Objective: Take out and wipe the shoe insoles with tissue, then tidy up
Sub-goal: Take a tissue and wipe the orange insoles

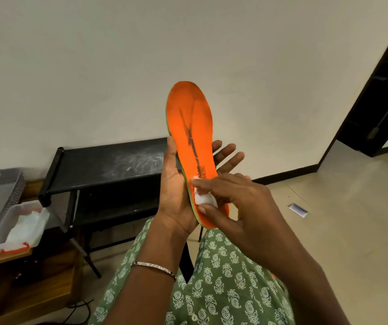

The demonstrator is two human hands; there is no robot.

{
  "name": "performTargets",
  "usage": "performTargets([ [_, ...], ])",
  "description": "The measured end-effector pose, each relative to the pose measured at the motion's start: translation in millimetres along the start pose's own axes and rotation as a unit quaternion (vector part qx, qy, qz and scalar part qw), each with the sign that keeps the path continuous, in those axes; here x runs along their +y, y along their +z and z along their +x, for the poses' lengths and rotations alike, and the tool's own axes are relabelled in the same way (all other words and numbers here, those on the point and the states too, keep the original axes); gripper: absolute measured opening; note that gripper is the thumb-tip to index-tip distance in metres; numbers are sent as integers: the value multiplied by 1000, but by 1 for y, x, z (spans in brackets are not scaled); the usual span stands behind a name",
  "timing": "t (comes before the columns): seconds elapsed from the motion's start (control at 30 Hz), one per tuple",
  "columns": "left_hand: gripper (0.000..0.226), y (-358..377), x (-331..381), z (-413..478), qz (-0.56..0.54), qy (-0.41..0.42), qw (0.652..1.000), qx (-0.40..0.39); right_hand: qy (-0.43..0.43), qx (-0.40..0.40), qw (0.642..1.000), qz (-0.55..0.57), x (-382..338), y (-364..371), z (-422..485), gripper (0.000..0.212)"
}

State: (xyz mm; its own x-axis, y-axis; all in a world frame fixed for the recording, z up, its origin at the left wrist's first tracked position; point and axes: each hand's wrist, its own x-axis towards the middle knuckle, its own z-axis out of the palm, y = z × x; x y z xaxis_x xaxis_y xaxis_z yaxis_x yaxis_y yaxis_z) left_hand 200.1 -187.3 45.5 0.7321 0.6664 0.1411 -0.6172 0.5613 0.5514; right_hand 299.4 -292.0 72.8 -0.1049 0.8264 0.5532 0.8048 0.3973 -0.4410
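Note:
An orange insole (192,127) with a green underside and dark worn streaks stands nearly upright in front of me, toe end up. My left hand (176,191) holds it from behind at the lower half, thumb on the left edge, fingers showing past the right edge. My right hand (233,198) pinches a small wad of white tissue (203,199) and presses it against the heel part of the insole. No shoe is in view.
A black low rack (108,167) stands against the wall behind the insole. At the left, a clear plastic box (17,228) with white tissues and an orange clasp sits on a wooden table. A small paper scrap (298,209) lies on the tiled floor. A dark doorway is at the right.

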Motion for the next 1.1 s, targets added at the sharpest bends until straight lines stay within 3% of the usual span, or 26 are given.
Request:
performTargets([
  [0.1,94,-2,5,0,-13,8,1000,-4,8,-53,998,21,9,-11,-3,30],
  [0.27,92,6,-2,-1,-9,-10,1000,4,37,63,996,-55,10,1,3,28],
  [0.33,91,8,-4,-1,-12,-19,1000,1,30,71,996,-35,1,5,4,27],
  [0.47,91,4,2,-1,-25,-4,1000,3,31,-57,996,56,-4,-11,0,23],
  [0.53,93,4,4,-2,-28,5,1000,6,46,-92,993,50,1,-20,0,24],
  [0.73,91,14,-7,0,-33,-10,999,36,42,78,994,-58,3,-6,13,20],
  [0.8,88,13,-8,2,-39,-11,998,40,32,61,997,-28,-3,-4,12,20],
  [0.97,89,11,-3,5,-69,24,996,50,26,-81,996,32,-1,-24,3,32],
  [1.1,89,19,-6,3,-61,21,996,57,44,0,997,-58,4,-23,7,33],
])
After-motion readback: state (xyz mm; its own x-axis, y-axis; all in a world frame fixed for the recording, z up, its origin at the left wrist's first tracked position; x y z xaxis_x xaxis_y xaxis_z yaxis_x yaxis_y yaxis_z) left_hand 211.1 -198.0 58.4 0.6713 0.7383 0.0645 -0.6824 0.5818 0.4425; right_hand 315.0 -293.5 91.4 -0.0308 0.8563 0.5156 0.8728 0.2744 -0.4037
